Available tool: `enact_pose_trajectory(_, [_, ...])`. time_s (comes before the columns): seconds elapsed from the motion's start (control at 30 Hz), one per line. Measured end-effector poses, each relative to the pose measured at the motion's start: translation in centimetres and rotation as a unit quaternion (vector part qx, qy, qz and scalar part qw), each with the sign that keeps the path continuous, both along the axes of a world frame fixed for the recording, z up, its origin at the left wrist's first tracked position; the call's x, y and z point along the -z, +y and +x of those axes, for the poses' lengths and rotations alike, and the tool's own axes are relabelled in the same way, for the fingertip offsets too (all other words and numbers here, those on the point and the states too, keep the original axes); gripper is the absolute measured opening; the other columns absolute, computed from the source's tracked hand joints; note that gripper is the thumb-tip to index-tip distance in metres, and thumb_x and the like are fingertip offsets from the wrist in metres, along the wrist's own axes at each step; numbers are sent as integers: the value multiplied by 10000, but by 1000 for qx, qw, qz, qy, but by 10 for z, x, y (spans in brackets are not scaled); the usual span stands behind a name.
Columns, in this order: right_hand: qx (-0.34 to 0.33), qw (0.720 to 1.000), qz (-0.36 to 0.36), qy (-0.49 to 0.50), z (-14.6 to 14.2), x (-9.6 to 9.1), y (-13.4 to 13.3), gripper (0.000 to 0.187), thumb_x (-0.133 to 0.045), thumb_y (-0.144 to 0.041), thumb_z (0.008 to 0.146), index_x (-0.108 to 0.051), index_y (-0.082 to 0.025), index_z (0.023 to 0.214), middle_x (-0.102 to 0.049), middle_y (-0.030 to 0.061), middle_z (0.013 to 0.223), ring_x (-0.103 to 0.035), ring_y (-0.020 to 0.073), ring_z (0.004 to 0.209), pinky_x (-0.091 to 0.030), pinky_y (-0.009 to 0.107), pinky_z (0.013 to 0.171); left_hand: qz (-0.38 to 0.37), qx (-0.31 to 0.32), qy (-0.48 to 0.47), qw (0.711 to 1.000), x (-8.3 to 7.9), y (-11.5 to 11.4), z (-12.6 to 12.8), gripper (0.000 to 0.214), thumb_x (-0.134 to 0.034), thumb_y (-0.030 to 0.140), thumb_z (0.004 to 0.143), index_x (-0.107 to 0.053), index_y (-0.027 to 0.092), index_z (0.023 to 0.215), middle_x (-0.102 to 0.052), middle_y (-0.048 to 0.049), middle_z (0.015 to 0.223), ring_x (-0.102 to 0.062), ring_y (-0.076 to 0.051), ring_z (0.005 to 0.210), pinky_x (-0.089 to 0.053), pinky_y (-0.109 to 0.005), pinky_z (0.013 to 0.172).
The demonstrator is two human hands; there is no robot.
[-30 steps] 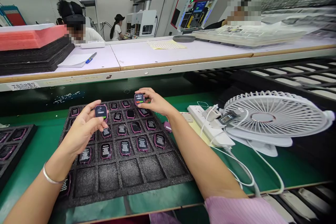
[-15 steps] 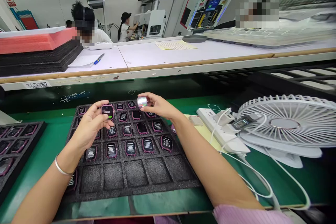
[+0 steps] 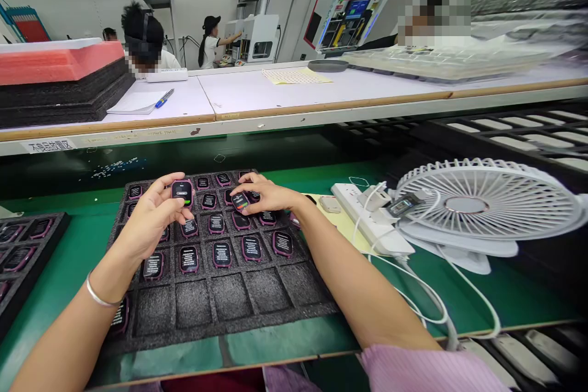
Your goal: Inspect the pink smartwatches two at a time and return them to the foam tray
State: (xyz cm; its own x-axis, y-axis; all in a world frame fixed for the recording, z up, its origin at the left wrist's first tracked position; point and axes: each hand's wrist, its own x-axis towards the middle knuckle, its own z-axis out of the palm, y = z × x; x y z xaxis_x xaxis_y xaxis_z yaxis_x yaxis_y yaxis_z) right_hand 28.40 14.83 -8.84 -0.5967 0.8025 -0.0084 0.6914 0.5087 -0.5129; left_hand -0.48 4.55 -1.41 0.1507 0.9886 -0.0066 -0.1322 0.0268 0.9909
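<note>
My left hand [image 3: 158, 211] is closed around a smartwatch [image 3: 182, 193] with a purple-pink case and a lit screen that has a green strip at the bottom. Fingers of my right hand [image 3: 264, 194] grip a second smartwatch [image 3: 239, 201] by its edges, low over the foam tray; its screen shows red and green at the bottom. I cannot tell whether it touches its compartment. Beneath both hands lies the black foam tray [image 3: 193, 332], with several similar watches face up in its compartments. The front row holds one watch [image 3: 120, 315] at its left end, partly behind my left wrist.
Another watch tray [image 3: 43, 269] lies at the left. To the right are a white power strip [image 3: 362, 214], loose cables [image 3: 432, 294] and a white fan [image 3: 482, 205]. A shelf [image 3: 257, 116] crosses behind the tray. Other people work beyond it.
My right hand has come down and slightly left with its watch, which now faces up instead of showing a bright silvery glare. My left hand keeps its watch. The view has shifted a little.
</note>
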Motion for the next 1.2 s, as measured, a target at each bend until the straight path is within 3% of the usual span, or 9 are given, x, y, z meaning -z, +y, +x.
enact_pose_trajectory(0.23, [43, 997, 28, -66, 1, -5, -3, 476, -800, -389, 714, -686, -388, 1176, -484, 68, 1305, -396, 369, 1293, -327, 555, 1046, 0, 6, 11, 1000, -1, -1, 0, 531, -713, 210, 723, -543, 190, 1226, -643, -8, 893, -638, -117, 642, -478, -222, 556])
enact_pose_trajectory(0.4, [63, 998, 17, -24, 5, -29, -13, 660, -823, -445, 669, -625, -306, 1284, -466, 112, 1347, -421, 373, 1298, -358, 519, 1054, -12, 13, 7, 1000, 1, -1, 2, 519, -711, 217, 731, -540, 182, 1221, -644, 3, 858, -655, -125, 643, -513, -240, 595])
enact_pose_trajectory(0.53, [58, 995, 44, 70, 10, -60, -31, 381, -647, -406, 830, -679, -223, 1163, -584, 100, 1184, -622, 259, 1010, -499, 356, 857, -23, 17, -1, 1000, 3, 0, 2, 489, -705, 232, 752, -545, 183, 1212, -651, -4, 882, -680, -140, 650, -556, -278, 643])
enact_pose_trajectory(0.63, [64, 994, 82, 28, 8, -70, -38, 226, -595, -297, 854, -735, -208, 1008, -663, 75, 1002, -646, 230, 874, -489, 324, 791, -26, 15, 2, 1000, 3, 1, 2, 494, -708, 233, 753, -545, 183, 1217, -663, -24, 957, -689, -140, 653, -568, -288, 660])
enact_pose_trajectory(0.9, [75, 993, 66, -62, -2, -48, -19, 180, -574, -216, 849, -752, -202, 830, -732, 48, 841, -654, 222, 773, -449, 291, 670, -25, 18, 4, 1000, 5, 1, 4, 483, -708, 241, 749, -554, 186, 1204, -664, -19, 935, -694, -144, 648, -573, -295, 666])
enact_pose_trajectory(1.1, [52, 994, 60, -70, -3, -33, -10, 183, -559, -181, 824, -732, -216, 779, -741, 24, 825, -644, 199, 734, -430, 275, 654, -23, 20, 6, 1000, 6, 2, 3, 465, -713, 244, 737, -561, 187, 1173, -651, 1, 876, -694, -148, 638, -573, -305, 667])
enact_pose_trajectory(1.2, [82, 992, 51, -80, -7, -31, -10, 147, -592, -249, 837, -675, -202, 725, -712, 19, 751, -611, 177, 664, -384, 258, 588, -23, 17, 7, 1000, 6, 3, 3, 464, -722, 248, 723, -560, 187, 1154, -656, 0, 898, -690, -138, 625, -575, -299, 663])
